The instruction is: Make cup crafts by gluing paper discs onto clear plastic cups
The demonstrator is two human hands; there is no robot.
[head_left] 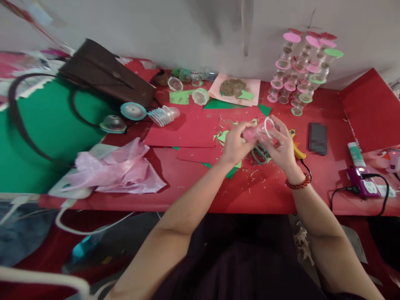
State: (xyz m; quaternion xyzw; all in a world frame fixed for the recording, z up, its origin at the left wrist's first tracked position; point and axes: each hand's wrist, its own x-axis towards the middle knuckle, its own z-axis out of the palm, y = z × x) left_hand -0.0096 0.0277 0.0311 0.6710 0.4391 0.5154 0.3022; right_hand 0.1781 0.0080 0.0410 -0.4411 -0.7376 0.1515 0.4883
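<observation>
Over the red table, both hands hold a clear plastic cup lying on its side, its white-edged rim facing right. My right hand, with a beaded bracelet at the wrist, is closed round the rim end. The fingers of my left hand are closed at the other end, by a round pink piece; whether that is joined to the cup I cannot tell. Below the hands lie green-handled scissors, partly hidden. A yellow glue gun with a black cord lies just right of my right hand.
Red card sheets and green scraps lie leftward. Beyond are stacked clear cups, a brown bag and a pink plastic bag. A hanging cup decoration is at the back right, near a dark phone-like rectangle and purple power socket.
</observation>
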